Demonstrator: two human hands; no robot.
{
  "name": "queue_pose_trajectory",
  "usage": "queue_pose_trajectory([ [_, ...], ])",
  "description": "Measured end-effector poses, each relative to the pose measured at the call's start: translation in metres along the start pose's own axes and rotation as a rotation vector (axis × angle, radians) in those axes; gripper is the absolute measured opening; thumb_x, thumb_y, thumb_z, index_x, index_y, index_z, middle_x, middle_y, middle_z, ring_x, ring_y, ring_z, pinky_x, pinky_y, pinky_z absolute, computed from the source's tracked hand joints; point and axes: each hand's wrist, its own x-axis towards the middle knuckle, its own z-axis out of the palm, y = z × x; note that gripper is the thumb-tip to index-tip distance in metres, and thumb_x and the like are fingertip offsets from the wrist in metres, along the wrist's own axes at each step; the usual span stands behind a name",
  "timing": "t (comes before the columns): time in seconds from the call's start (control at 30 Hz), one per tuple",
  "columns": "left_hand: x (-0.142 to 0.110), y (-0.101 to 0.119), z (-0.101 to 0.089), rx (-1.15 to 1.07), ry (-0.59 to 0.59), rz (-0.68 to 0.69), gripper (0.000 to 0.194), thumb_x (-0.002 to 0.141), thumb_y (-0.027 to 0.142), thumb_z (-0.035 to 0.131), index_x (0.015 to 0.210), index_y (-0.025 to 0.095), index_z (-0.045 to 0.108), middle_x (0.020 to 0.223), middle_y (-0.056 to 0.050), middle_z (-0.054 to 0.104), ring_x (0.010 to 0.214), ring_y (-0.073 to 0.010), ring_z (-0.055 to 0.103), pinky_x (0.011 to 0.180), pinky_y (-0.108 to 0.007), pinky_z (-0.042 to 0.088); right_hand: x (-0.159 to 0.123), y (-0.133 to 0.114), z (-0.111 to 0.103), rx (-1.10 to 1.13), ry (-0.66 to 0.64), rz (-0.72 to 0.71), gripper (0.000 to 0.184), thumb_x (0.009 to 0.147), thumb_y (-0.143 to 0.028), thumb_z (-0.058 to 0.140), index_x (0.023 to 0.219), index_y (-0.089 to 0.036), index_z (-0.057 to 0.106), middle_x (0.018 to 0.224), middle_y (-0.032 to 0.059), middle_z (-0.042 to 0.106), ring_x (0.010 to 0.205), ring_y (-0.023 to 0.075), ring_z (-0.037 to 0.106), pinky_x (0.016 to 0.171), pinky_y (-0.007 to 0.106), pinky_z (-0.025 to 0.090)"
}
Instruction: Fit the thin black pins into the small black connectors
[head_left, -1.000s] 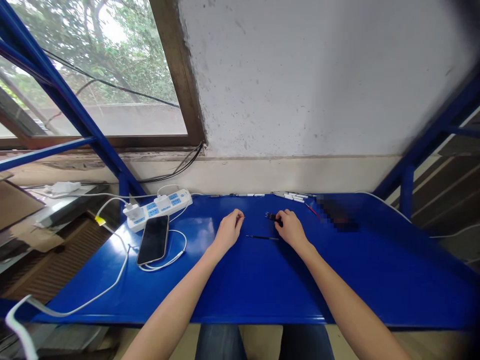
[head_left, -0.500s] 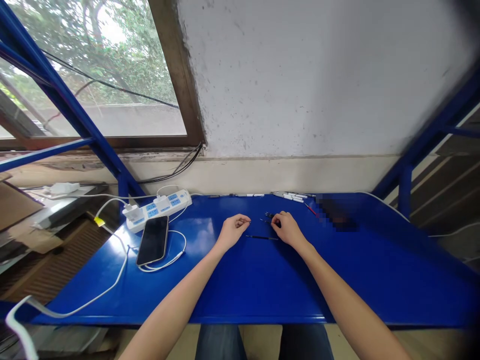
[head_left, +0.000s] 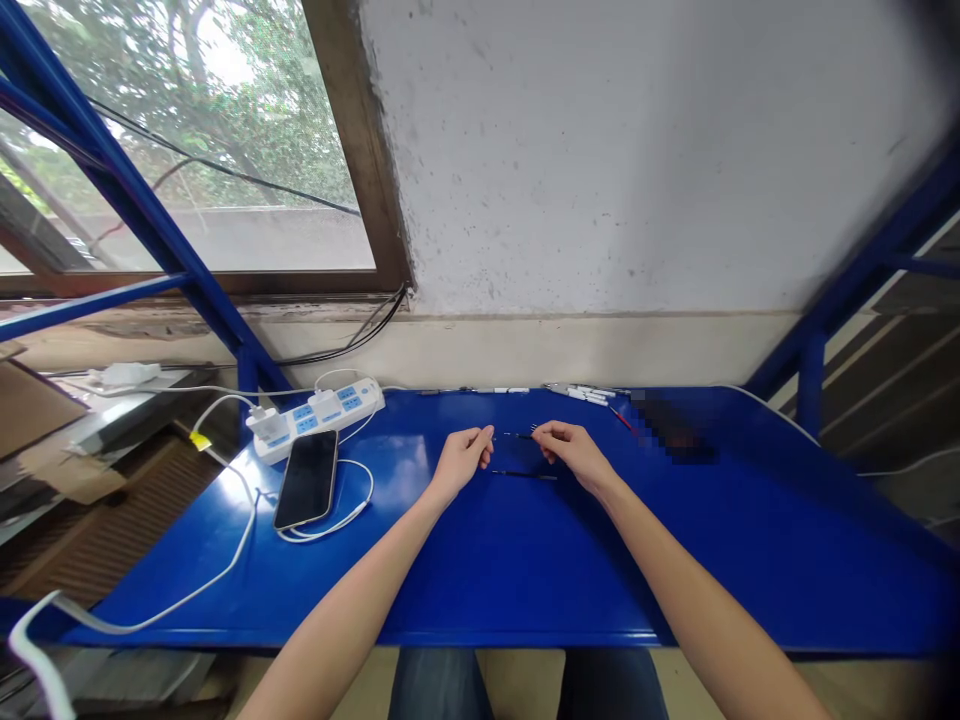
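Note:
My left hand (head_left: 463, 460) rests on the blue table with its fingers closed together, holding nothing I can make out. My right hand (head_left: 574, 450) reaches left, its fingertips right next to a tiny black pin-like piece (head_left: 533, 429). A short thin black piece (head_left: 517, 435) lies between my two hands. Just below it, a longer thin black rod (head_left: 523, 475) lies flat on the tabletop, close to both hands. The small parts are too thin to tell exactly what they are.
The blue table (head_left: 675, 570) holds a white power strip (head_left: 315, 420) with plugs, a black phone (head_left: 306, 480) and white cables. Several small white pieces (head_left: 589, 396) and a red-tipped item (head_left: 621, 417) lie along the back edge. A blurred patch (head_left: 671, 428) hides something to the right.
My right hand has drawn back from over the small black pieces, which now show more plainly. Its fingers are straighter, and my left hand has shifted slightly.

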Motion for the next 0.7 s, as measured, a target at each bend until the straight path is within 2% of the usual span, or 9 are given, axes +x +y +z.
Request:
queue_pose_trajectory([
  [0.1, -0.0011, 0.0014, 0.0013, -0.087, -0.016, 0.015, 0.038, 0.079, 0.05, 0.061, 0.067, 0.014, 0.06, 0.055, 0.0, 0.059, 0.049, -0.0103, 0.053, 0.052, -0.023, 0.041, -0.0003, -0.0023, 0.0003, 0.105, -0.001, 0.024, 0.034, 0.066, -0.046, 0.073, 0.077, -0.016, 0.064, 0.059, -0.0024, 0.053, 0.052, 0.0093, 0.045, 0.054, 0.025, 0.037],
  [0.2, -0.0012, 0.002, 0.0023, -0.207, -0.051, 0.014, 0.031, 0.075, 0.043, 0.068, 0.082, 0.013, 0.063, 0.073, -0.006, 0.07, 0.065, -0.0146, 0.064, 0.062, -0.025, 0.047, -0.0013, -0.0053, 0.001, 0.227, -0.038, 0.032, 0.033, 0.064, -0.043, 0.077, 0.079, -0.016, 0.066, 0.062, -0.0011, 0.056, 0.056, 0.0107, 0.049, 0.056, 0.026, 0.039],
  [0.33, -0.0003, 0.0016, 0.0024, -0.336, -0.071, -0.001, 0.03, 0.073, 0.036, 0.073, 0.089, 0.013, 0.061, 0.094, -0.012, 0.072, 0.086, -0.0201, 0.068, 0.074, -0.03, 0.051, -0.0033, -0.009, 0.0017, 0.343, -0.06, 0.047, 0.033, 0.063, -0.038, 0.079, 0.084, -0.015, 0.069, 0.067, 0.0015, 0.059, 0.063, 0.0127, 0.053, 0.06, 0.027, 0.042],
  [0.7, 0.0, -0.0009, 0.0039, -0.387, -0.103, -0.001, 0.03, 0.074, 0.033, 0.074, 0.091, 0.013, 0.06, 0.093, -0.011, 0.072, 0.087, -0.0206, 0.069, 0.075, -0.03, 0.052, -0.0024, -0.0052, 0.0024, 0.349, -0.081, 0.06, 0.034, 0.064, -0.041, 0.079, 0.085, -0.015, 0.07, 0.069, 0.0025, 0.06, 0.066, 0.0135, 0.055, 0.065, 0.028, 0.044],
])
